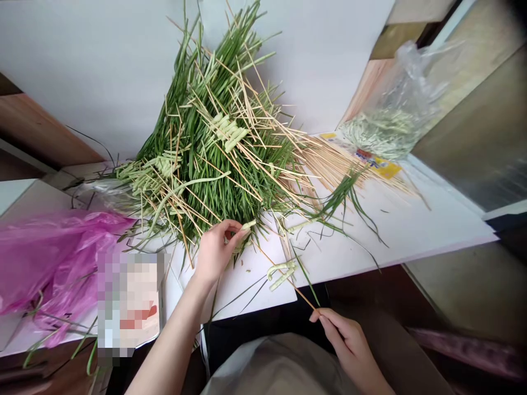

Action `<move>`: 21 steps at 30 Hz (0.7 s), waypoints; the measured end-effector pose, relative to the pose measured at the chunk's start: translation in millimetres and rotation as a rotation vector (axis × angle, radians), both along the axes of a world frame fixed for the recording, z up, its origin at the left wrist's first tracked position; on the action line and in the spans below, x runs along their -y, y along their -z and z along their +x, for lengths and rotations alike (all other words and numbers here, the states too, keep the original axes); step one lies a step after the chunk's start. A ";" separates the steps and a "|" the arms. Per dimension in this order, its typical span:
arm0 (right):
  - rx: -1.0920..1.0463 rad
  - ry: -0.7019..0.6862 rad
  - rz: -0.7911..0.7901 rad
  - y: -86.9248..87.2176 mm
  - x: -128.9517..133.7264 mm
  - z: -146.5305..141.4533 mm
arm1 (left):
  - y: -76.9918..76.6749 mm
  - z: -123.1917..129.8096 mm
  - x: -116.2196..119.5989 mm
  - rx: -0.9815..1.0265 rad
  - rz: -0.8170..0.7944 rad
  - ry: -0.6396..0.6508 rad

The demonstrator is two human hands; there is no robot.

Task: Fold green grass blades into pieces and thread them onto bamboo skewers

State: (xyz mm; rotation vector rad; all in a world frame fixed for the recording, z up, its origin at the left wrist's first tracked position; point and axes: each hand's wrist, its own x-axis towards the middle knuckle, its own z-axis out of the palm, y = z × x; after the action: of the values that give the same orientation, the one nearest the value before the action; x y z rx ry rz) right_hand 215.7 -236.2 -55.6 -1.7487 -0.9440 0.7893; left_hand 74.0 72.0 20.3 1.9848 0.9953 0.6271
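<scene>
My left hand [220, 246] pinches a short pale green bean piece [248, 225] at the front of a big heap of long green stalks [222, 186]. Lower right, my right hand [340, 332] has its fingers closed on the lower end of a thin wooden skewer [302, 295]. The skewer slants up and left toward my left hand, and a folded pale green bean [282, 274] is on its middle part. Another bean, folded on skewers [229, 131], lies on top of the heap.
Many loose skewers [329, 164] lie right of the heap, beside a clear bag of pale green pieces [381, 131]. A pink plastic bag [74, 258] and a blurred-out flat item [140, 302] are at the left. The white table's [444, 230] front edge is near my body.
</scene>
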 end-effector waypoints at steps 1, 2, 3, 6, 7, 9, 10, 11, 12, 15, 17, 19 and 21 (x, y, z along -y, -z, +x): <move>0.000 0.000 0.002 -0.5 -0.5 -0.5 | -1.0 0.0 0.6 0.055 -0.079 0.007; 0.002 0.002 0.004 -1.1 -1.1 -1.0 | -1.6 0.1 1.4 0.107 -0.163 0.021; 0.003 0.002 0.006 -1.7 -1.9 -1.5 | -2.1 0.2 2.3 0.155 -0.248 0.037; 0.004 0.007 0.010 -2.1 -3.6 -2.1 | -2.0 0.5 5.1 0.262 -0.471 0.071; 0.003 0.005 0.006 -1.7 -3.9 -2.1 | -1.8 0.6 5.9 0.291 -0.529 0.074; 0.003 -0.004 -0.004 -0.3 -3.6 -1.9 | -1.4 0.8 7.4 0.343 -0.619 0.071; 0.003 -0.008 -0.010 0.2 -3.2 -1.7 | -1.4 0.9 8.0 0.365 -0.655 0.069; 0.004 -0.011 -0.014 0.5 -2.8 -1.6 | -1.6 0.9 8.5 0.383 -0.685 0.068; 0.006 -0.011 -0.016 0.4 -2.4 -1.5 | -1.9 1.0 8.9 0.398 -0.712 0.068; 0.020 -0.003 -0.008 -0.9 -1.6 -1.4 | -3.4 1.2 9.4 0.426 -0.774 0.072; 0.023 0.000 -0.002 -1.5 -1.2 -1.4 | -4.1 1.4 9.4 0.436 -0.802 0.074; 0.017 -0.005 -0.002 -0.7 -0.7 -1.4 | -4.2 1.6 9.6 0.443 -0.820 0.076; 0.008 -0.014 -0.010 1.2 -0.2 -1.5 | -3.9 1.8 10.0 0.447 -0.834 0.077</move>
State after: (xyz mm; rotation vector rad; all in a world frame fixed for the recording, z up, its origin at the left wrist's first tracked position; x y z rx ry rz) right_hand 214.3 -236.0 -56.8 -1.7563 -0.9602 0.7979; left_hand 75.8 62.0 24.3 1.0806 0.7248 0.4703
